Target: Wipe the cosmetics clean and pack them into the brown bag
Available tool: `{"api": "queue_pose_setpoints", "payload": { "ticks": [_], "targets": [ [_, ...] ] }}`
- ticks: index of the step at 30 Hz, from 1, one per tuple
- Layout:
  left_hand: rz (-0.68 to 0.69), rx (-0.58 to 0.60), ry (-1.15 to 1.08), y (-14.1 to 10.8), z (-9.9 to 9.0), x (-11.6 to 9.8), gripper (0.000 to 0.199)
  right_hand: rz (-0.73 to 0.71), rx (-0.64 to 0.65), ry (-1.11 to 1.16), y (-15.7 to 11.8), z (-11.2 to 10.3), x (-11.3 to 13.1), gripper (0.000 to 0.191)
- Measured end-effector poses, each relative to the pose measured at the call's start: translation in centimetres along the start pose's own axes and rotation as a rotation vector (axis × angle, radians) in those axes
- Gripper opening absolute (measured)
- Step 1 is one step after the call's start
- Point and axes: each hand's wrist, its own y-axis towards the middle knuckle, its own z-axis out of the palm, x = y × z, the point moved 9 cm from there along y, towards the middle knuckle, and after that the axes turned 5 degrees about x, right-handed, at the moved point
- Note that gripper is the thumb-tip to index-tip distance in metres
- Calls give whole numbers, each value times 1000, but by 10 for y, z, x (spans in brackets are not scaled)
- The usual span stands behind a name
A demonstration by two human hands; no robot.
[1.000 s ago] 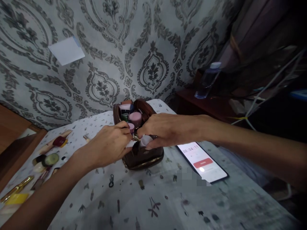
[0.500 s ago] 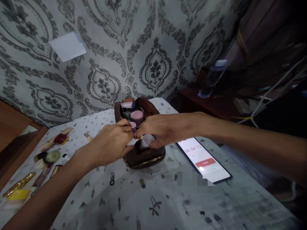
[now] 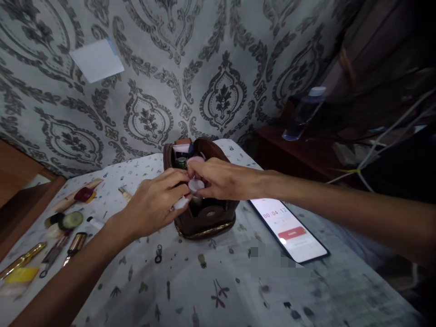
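Note:
A brown zippered makeup bag (image 3: pixel 204 225) stands unzipped, with a pink-lidded container (image 3: pixel 195 160), a green-capped item (image 3: pixel 180 162) and other cosmetics inside. My right hand (image 3: pixel 221 178) reaches over its opening, fingers closed around a small pale-lidded jar (image 3: pixel 196 185). Beside it, my left hand (image 3: pixel 157 196) has curled fingers around a crumpled white tissue-like piece (image 3: pixel 180 203); its fingertips come close to the jar, and whether they touch it I cannot tell. Part of the bag's inside is hidden behind both hands.
Several cosmetics lie at left on the patterned sheet (image 3: pixel 136 281), including a round green container (image 3: pixel 72 220), a gold tube (image 3: pixel 23 259) and a yellow-topped item (image 3: pixel 25 275). A phone (image 3: pixel 289 234) showing a timer lies right of the bag. A bottle (image 3: pixel 303 113) stands behind.
My right hand has moved up and left with the pale-lidded jar, from the front of the bag to near my left fingertips. The white tissue-like piece in my left hand now shows more.

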Motion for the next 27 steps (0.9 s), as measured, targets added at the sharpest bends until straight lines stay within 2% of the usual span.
{"api": "queue_pose_setpoints", "payload": {
  "ticks": [3, 6, 8, 14, 19, 27],
  "targets": [
    [-26, -120, 14, -8, -8, 1, 19, 16, -10, -6, -1, 0, -1, 24],
    [-42, -146, 61, -13, -10, -6, 19, -6, -15, 9, -1, 1, -1, 25],
    [-30, -121, 106, -16, -6, -17, 22, -27, -14, 36, 1, 1, -1, 25],
    [106, 35, 101, -27, 26, -56, 36, -74, -39, 67, 6, -1, 2, 22],
    [95, 21, 63, -33, 29, -58, 36, -110, -34, 112, 5, 1, 5, 21],
    [74, 25, 45, -33, 30, -58, 37, -68, 14, 44, 4, 9, -1, 21]
  ]
}}
